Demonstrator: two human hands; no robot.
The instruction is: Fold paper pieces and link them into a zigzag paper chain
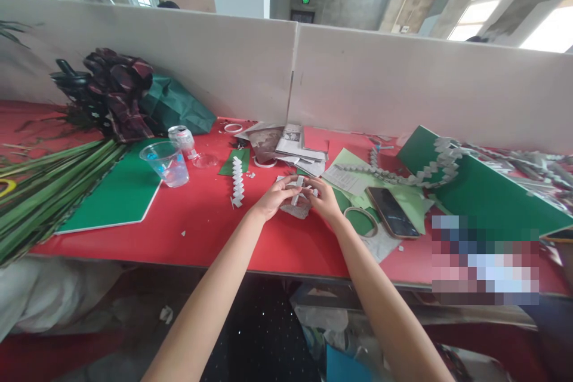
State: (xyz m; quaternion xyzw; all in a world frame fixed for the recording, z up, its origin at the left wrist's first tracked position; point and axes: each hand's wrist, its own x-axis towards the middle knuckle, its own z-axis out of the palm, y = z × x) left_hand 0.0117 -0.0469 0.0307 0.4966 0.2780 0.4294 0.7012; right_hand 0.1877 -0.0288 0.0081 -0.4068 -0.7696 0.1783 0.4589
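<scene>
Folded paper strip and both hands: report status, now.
Left hand and right hand together on folded paper strip. Phone and tape roll right of hands.

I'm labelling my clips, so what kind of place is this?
Probably a shared craft workshop: folded paper chain, long green leaves and a green board on the red table.
</scene>
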